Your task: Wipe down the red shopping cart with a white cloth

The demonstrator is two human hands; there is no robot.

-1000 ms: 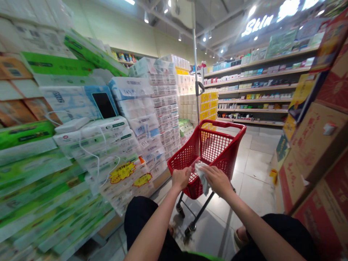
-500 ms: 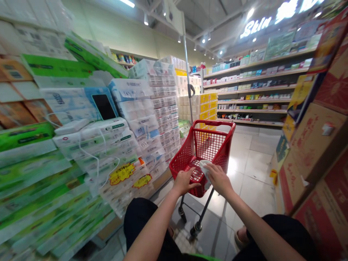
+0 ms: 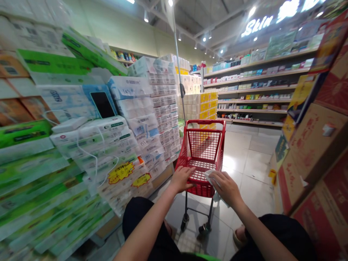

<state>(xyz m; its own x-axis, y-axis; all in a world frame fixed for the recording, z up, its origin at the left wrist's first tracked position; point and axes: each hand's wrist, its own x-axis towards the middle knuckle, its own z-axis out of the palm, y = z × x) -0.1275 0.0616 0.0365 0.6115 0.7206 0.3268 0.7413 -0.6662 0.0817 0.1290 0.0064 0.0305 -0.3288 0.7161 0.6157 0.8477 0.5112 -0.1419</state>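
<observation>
A small red shopping cart [image 3: 206,156] with a lattice basket stands on wheels in front of me, between my knees. My left hand [image 3: 181,180] is at the basket's near left corner, its fingers stretched forward and apart from the thumb. Whether it touches the rim is hard to tell. My right hand [image 3: 227,186] is closed on a crumpled white tissue [image 3: 210,175] at the near right corner of the basket. Part of the tissue hangs below the palm. The bare bottom lattice of the basket shows between my hands.
Stacked tissue packs [image 3: 144,119] rise along the left, with a phone [image 3: 103,104] and a white cable on them. Cardboard boxes [image 3: 315,145] line the right. A metal pole [image 3: 178,58] stands behind the cart. Stocked shelves [image 3: 250,87] are at the back; tiled floor [image 3: 244,156] runs between.
The cart has swung round to face me squarely, its far end shifting left. My right hand has moved right and slightly down with the tissue. My left hand has shifted slightly left.
</observation>
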